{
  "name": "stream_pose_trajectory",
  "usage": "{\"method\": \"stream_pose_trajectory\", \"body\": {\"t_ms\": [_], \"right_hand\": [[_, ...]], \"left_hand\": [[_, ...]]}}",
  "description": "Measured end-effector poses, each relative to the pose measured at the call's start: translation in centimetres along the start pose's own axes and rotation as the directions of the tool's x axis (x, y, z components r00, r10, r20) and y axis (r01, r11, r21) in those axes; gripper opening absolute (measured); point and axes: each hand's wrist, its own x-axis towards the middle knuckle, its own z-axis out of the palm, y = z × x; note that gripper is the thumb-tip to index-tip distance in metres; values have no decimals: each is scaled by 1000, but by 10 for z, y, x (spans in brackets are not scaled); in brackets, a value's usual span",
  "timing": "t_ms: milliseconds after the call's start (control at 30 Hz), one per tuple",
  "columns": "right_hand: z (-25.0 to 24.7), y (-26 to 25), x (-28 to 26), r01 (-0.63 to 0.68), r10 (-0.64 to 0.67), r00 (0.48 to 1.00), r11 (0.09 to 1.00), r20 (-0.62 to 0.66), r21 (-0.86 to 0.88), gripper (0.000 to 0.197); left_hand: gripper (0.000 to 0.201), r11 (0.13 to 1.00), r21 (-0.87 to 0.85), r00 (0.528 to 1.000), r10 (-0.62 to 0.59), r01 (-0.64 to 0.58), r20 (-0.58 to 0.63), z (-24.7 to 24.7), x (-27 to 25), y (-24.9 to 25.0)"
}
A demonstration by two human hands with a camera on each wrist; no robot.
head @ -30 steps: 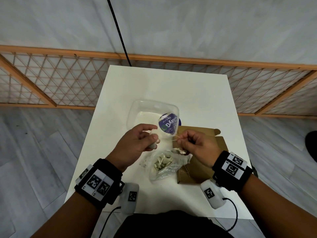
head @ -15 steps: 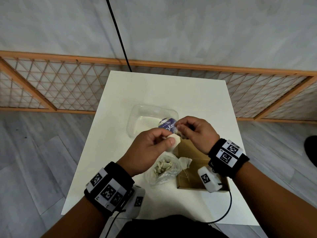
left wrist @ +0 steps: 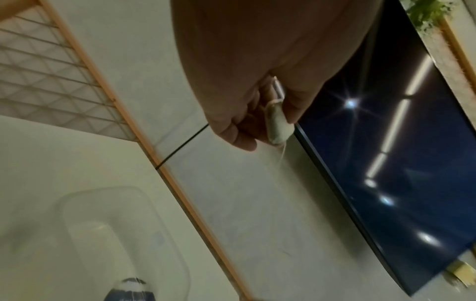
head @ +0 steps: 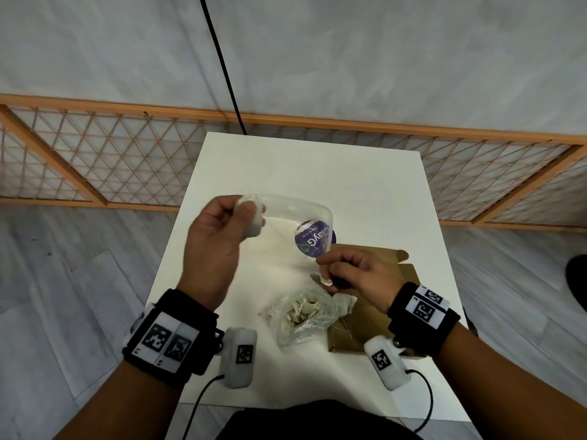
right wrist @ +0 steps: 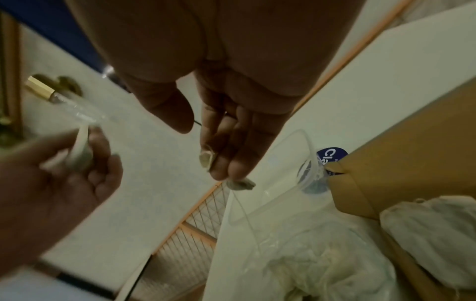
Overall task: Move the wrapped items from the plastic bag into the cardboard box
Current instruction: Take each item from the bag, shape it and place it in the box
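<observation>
Left hand grip around blurred wrapped item; right hand pinching another.

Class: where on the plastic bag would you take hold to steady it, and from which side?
Probably the plastic bag by its loose, crumpled near-left edge, from the left. Its mouth appears to face the cardboard box on its right, so gripping there could block the wrapped items inside.
</observation>
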Motion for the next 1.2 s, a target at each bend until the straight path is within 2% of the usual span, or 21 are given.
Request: {"method": "stream_pose_trajectory", "body": {"t_ms": [100,167,267,400,533,667,767,933,1067,1200], "right_hand": [[-9,-1,-3,-32,28,999,986,27,163,30],[-12,-4,-5,-20,19,1000,975,7,223,23],[-11,-11,-5,11,-6,1000,961,-21,275,16],[-6,-22,-9,49,-41,999,951,-31,304,15],[1,-30,-14,75,-71,997,951,-25,300,17],[6,-36,-17,91,-90,996,964,-16,249,15],[6,-40,-21,125,-129,992,972,5,201,13],[2,-44,-25,151,-162,986,971,45,183,18],[2,-48,-26,167,-186,978,968,91,189,18],[2,-48,-21,189,-196,980,969,28,160,13]], "left_hand": [[17,999,45,994,17,-13,-110,-17,6,-3],[21,987,153,992,57,-40,-109,-21,4,-9],[19,955,279,995,99,-96,3,-18,-5,-22],[26,888,439,988,94,-138,120,-13,-19,-43],[28,763,565,937,154,-314,313,2,-33,-47],[29,718,594,891,78,-362,448,16,-43,-47],[27,751,578,901,50,-319,432,21,-46,-49],[30,862,453,905,16,-228,425,25,-42,-47],[13,882,426,919,19,-200,393,29,-38,-44],[5,872,448,945,47,-196,323,30,-34,-43]]}}
